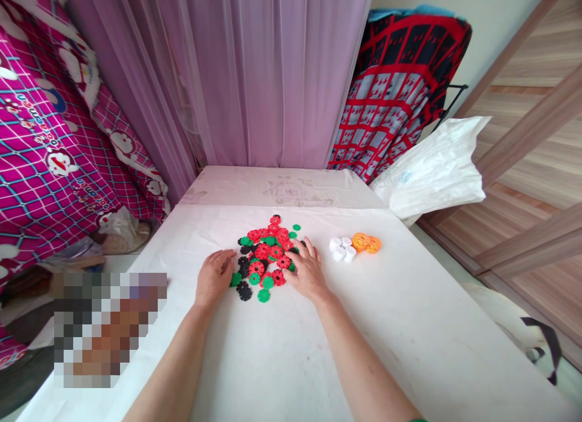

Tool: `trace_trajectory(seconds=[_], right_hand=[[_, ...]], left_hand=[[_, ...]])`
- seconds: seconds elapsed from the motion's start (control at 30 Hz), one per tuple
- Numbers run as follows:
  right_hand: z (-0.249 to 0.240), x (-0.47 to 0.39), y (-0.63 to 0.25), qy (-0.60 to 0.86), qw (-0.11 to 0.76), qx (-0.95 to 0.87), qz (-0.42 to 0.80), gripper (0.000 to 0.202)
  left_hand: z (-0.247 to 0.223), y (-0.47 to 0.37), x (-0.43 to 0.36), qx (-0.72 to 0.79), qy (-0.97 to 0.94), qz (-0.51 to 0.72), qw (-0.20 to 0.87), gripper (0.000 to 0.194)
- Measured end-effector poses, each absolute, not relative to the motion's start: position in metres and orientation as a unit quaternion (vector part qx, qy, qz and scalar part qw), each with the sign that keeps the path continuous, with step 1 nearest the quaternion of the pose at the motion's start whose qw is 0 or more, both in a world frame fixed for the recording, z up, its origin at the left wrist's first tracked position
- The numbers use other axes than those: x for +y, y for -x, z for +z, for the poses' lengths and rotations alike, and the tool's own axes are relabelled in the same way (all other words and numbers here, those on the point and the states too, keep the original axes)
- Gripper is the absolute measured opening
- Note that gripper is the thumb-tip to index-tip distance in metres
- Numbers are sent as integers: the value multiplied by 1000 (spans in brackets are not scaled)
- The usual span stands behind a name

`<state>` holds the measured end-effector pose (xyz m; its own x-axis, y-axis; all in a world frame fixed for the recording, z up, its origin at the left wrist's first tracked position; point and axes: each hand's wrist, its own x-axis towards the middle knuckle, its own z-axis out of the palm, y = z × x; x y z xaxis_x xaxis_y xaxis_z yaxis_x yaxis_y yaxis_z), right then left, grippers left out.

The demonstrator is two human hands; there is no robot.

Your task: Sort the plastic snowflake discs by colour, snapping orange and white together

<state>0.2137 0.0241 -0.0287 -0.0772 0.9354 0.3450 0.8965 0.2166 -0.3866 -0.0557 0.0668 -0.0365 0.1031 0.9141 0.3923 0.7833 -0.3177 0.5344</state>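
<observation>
A loose pile of red (262, 251), green (264, 296) and black (244, 290) notched plastic discs, like snowflake building pieces, lies in the middle of the white-covered table. At the pile's left edge rests my left hand (214, 279), open, its slightly bent fingers touching or very near the outer discs. My right hand (308, 271) is open at the right edge, fingers spread, with thumb and fingertips among the red and green pieces; some discs are hidden beneath it. To the right lie a small group of white discs (342, 250) and, touching it, several orange discs (364, 242).
The table (268, 367) has a flowered strip (291, 188) at its far end. Behind it hang purple curtains (282, 76). A white bag (431, 170) stands at the right edge, near a red and black patterned cloth (386, 88). A blurred-out patch (113, 331) covers the left edge.
</observation>
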Motion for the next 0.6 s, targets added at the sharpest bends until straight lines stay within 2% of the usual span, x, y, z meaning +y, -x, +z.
trace_trajectory(seconds=[0.13,0.33,0.6], right_hand=[[-28,25,-214,630,258,-731,52,37],[-31,28,-211,632,279,-721,55,26],[-37,28,-212,629,321,-706,49,28]], left_hand=[[-37,55,66,576,-734,346,93,35],[-37,54,66,579,-730,348,102,35],[-35,55,66,576,-736,342,99,35]])
